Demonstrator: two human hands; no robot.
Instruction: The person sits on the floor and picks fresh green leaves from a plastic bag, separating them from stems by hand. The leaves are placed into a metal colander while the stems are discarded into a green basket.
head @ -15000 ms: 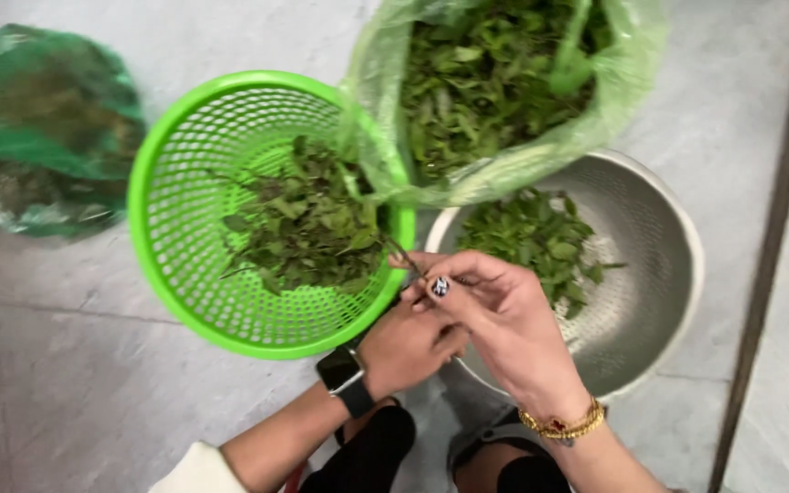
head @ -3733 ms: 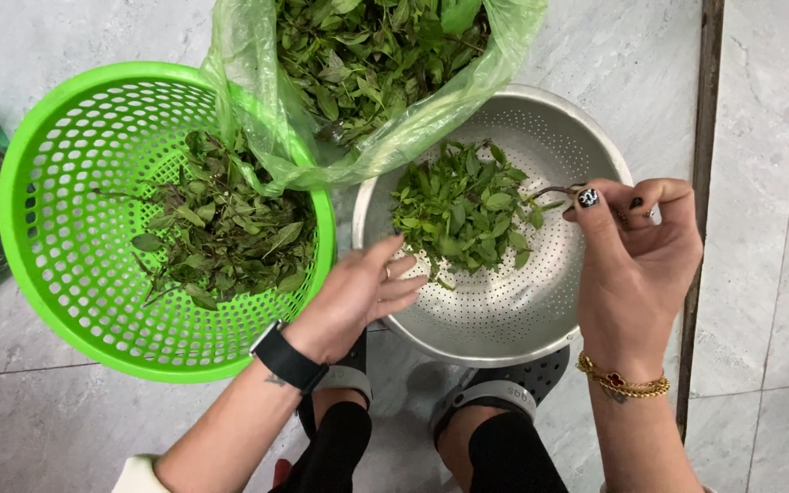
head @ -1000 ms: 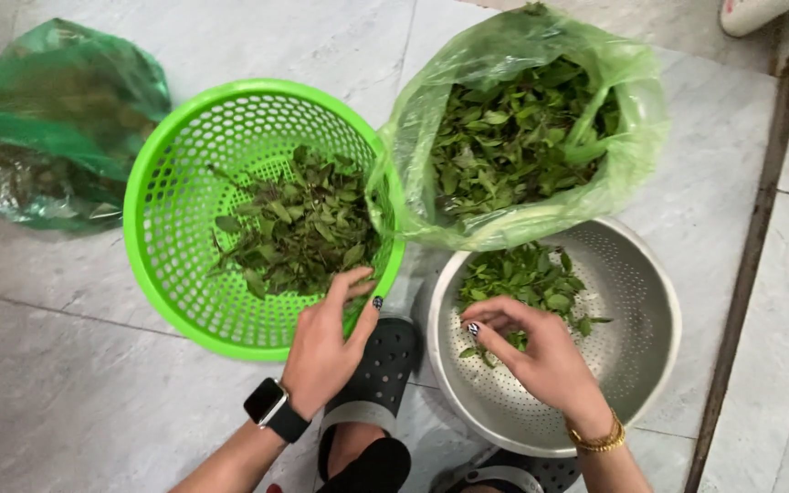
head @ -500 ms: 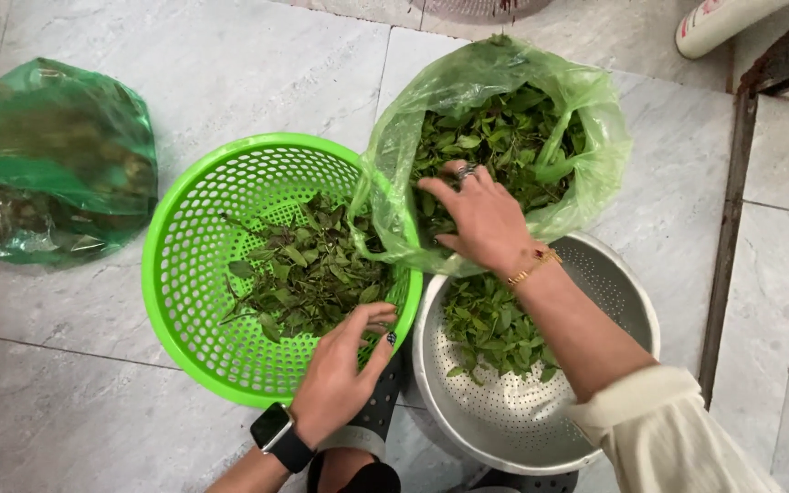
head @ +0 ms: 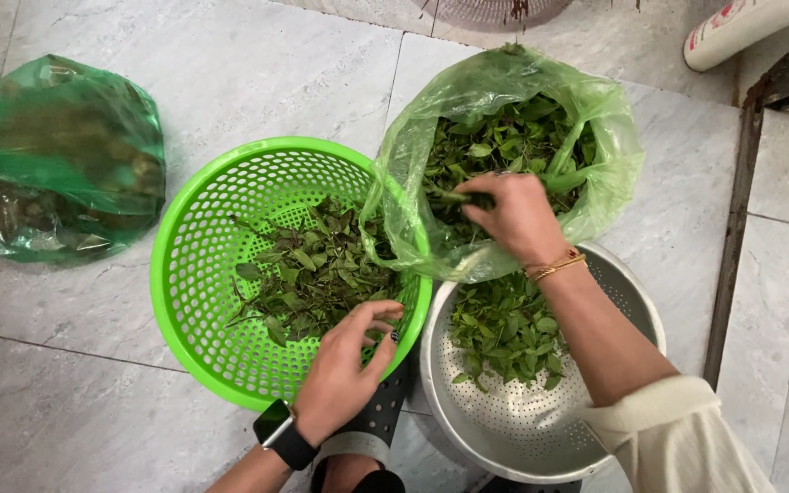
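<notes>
inside the plastic bag (head: 504, 100) of greens, right hand (head: 513, 215) pinches a sprig (head: 454, 196); left hand (head: 344, 374) rests open on basket (head: 194, 274).

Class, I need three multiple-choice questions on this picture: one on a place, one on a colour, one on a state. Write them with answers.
1. Where is the right hand?
A in the clear bag of herbs
B in the metal colander
C on the floor

2. What colour is the plastic basket?
A red
B green
C blue

3. The left hand is:
A gripping a knife
B resting at the basket's rim, fingers loose
C inside the bag

Answers: 1 A, its fingers pinch a sprig inside the bag. 2 B, bright green mesh. 3 B, it sits at the near rim and holds no tool.
</notes>
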